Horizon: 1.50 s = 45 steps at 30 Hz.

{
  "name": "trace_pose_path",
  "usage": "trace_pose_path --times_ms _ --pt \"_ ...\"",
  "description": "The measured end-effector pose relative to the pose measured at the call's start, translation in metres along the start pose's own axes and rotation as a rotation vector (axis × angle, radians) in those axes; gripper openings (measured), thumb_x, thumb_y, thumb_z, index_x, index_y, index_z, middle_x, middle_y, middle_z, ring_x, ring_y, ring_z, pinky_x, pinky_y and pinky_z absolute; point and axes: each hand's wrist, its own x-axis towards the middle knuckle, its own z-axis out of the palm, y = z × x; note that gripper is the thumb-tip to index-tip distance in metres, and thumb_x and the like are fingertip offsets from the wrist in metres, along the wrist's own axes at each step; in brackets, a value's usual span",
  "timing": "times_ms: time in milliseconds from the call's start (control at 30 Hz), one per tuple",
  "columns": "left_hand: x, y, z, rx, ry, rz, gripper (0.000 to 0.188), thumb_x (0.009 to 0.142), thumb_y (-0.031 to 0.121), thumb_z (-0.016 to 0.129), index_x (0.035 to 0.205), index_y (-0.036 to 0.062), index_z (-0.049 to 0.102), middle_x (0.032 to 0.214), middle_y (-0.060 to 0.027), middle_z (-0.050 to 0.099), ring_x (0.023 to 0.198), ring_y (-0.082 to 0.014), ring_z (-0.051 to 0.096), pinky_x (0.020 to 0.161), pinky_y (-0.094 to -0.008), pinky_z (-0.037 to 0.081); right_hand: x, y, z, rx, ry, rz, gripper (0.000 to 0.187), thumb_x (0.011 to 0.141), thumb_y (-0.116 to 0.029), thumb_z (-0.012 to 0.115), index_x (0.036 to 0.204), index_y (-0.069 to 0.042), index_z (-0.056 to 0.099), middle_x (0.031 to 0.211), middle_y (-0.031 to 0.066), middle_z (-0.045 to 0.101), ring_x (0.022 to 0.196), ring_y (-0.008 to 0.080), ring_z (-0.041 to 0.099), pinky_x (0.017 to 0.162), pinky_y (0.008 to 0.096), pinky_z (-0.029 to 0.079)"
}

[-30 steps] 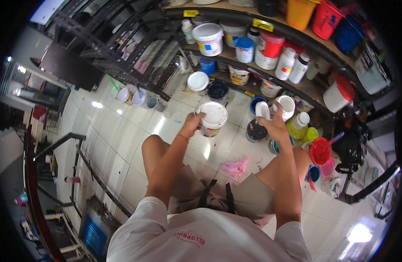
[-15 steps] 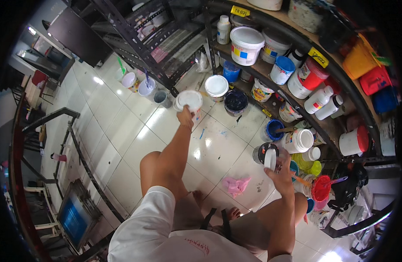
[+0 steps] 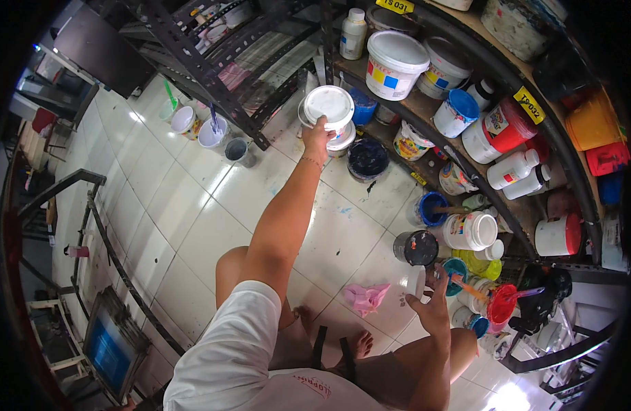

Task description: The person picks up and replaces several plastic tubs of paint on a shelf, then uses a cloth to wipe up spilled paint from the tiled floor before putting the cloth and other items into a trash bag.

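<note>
My left arm reaches far forward, and my left hand (image 3: 318, 139) grips the near rim of a white lidded bucket (image 3: 328, 103). That bucket is in front of and partly over a second white lidded bucket (image 3: 341, 142); whether the two touch I cannot tell. Beside them sits a dark-stained paint bucket (image 3: 368, 161). Low on the right, my right hand (image 3: 432, 307) is closed around a small see-through container (image 3: 416, 281) with a white end, held tilted on its side. Near it on the floor stand a black-topped tub (image 3: 417, 248) and a teal paint pot (image 3: 455, 275).
A curved shelf (image 3: 497, 164) of paint tubs and bottles runs along the right. An open red paint bucket (image 3: 501, 305) stands below it. A pink cloth (image 3: 367, 297) lies on the tiles. A grey cup (image 3: 240, 153) and several pots stand by the dark metal rack (image 3: 212, 75).
My left hand has carried the white bucket forward and to the right, in front of the second one. My right hand has lowered the see-through container slightly.
</note>
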Motion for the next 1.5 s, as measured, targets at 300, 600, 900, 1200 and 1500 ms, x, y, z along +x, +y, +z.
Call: trace_pose_path --times_ms 300,600,900,1200,1500 --pt "-0.007 -0.007 0.013 -0.035 -0.008 -0.067 0.038 0.084 0.016 0.063 0.112 -0.0048 0.048 0.097 -0.0153 0.060 0.077 -0.0229 0.062 0.069 -0.0342 0.056 0.003 0.014 0.004 -0.089 -0.022 -0.068 0.091 0.070 -0.002 0.072 0.140 -0.006 0.014 0.112 0.0193 0.053 0.096 0.0269 0.057 0.079 0.0370 0.050" --pt "0.002 0.001 0.012 0.048 -0.014 -0.202 0.039 0.086 0.019 0.064 0.111 -0.0069 0.048 0.100 -0.0177 0.058 0.084 -0.0260 0.061 0.080 -0.0365 0.057 0.014 -0.002 0.007 -0.074 -0.065 -0.060 0.091 0.068 -0.005 0.073 0.140 -0.005 0.017 0.113 0.0179 0.053 0.105 0.0270 0.053 0.090 0.0401 0.044" --pt "-0.010 0.026 -0.019 0.478 -0.182 -0.388 0.063 0.081 0.046 0.068 0.116 -0.0029 0.051 0.101 -0.0154 0.058 0.084 -0.0247 0.060 0.075 -0.0372 0.056 0.016 -0.005 0.006 -0.113 -0.100 -0.140 0.095 0.067 -0.008 0.075 0.141 -0.005 0.015 0.117 0.0190 0.051 0.108 0.0286 0.052 0.090 0.0407 0.045" --pt "-0.018 0.122 -0.127 1.853 -0.389 -0.094 0.066 0.077 0.061 0.060 0.099 -0.0012 0.062 0.080 -0.0130 0.064 0.065 -0.0213 0.062 0.053 -0.0330 0.049 0.017 -0.029 0.003 -0.076 -0.131 -0.157 0.093 0.068 -0.009 0.073 0.141 -0.004 0.015 0.116 0.0181 0.051 0.106 0.0279 0.053 0.092 0.0392 0.042" --pt "-0.091 0.072 -0.284 1.750 -0.378 0.093 0.063 0.084 0.058 0.051 0.076 -0.0035 0.065 0.081 -0.0229 0.064 0.081 -0.0372 0.061 0.074 -0.0443 0.047 0.025 -0.074 -0.001 0.154 -0.144 -0.220 0.094 0.068 -0.005 0.072 0.142 -0.004 0.013 0.120 0.0187 0.048 0.107 0.0286 0.052 0.092 0.0407 0.042"
